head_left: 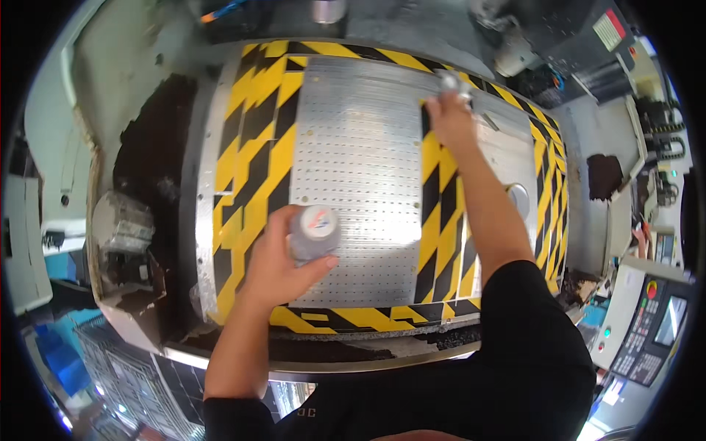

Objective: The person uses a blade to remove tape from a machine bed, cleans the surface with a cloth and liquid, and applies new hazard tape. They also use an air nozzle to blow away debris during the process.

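My left hand (283,257) is wrapped round a squat bottle (318,234) with a greyish body and a round white cap that bears a red mark. It holds the bottle above the perforated metal plate (353,162), near the plate's left edge. Reaching to the far right, my right hand (452,121) has its fingers closed about a small silvery object (451,82) by the far striped border. That object is blurred, so its kind cannot be made out. A round, shiny-rimmed object (518,200) lies to the right of my right forearm.
Yellow and black striped tape (254,147) frames the plate. A machine head (515,55) hangs at the far right. Dark residue (158,140) covers part of the left tray, beside a plastic-wrapped cylinder (123,222). On the near right stands a control panel (647,331) with buttons.
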### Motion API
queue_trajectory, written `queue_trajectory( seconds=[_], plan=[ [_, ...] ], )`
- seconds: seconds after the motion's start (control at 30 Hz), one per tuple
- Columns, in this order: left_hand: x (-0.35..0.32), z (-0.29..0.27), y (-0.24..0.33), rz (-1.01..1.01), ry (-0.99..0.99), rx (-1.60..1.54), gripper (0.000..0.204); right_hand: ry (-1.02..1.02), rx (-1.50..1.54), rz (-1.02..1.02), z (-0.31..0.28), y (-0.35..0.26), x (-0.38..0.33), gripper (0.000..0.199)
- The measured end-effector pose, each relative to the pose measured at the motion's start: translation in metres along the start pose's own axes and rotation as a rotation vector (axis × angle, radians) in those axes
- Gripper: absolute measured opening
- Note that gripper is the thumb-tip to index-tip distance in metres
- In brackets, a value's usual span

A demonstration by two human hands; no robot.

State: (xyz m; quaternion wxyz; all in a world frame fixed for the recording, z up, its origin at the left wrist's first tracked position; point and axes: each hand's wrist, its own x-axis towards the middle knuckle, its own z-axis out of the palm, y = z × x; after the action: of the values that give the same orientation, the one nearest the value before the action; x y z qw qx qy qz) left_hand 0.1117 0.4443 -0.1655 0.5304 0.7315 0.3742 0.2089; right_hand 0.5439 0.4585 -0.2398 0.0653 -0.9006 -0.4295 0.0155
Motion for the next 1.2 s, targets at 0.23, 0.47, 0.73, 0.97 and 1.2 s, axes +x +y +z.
queue_trajectory(
  seconds=[0.23,0.47,0.73,0.97,1.2],
  plan=[
    [0.003,-0.002,0.015,0.055,-0.092,0.091,0.076,-0.053,0.056,-0.206,0.009,-0.1,0.012,0.082],
    [0.002,-0.004,0.018,0.05,-0.104,0.099,0.073,0.095,0.162,-0.501,0.04,-0.229,0.021,0.083],
    [0.001,-0.005,0.012,0.097,-0.063,0.126,0.077,0.028,0.095,-0.533,0.041,-0.192,0.012,0.08],
    [0.004,-0.001,0.017,0.1,-0.085,0.126,0.078,0.137,-0.026,-0.148,0.017,0.019,0.037,0.067],
    [-0.001,0.005,0.022,0.069,-0.102,0.164,0.077,-0.116,-0.044,-0.192,-0.002,-0.036,-0.022,0.081]
  ],
)
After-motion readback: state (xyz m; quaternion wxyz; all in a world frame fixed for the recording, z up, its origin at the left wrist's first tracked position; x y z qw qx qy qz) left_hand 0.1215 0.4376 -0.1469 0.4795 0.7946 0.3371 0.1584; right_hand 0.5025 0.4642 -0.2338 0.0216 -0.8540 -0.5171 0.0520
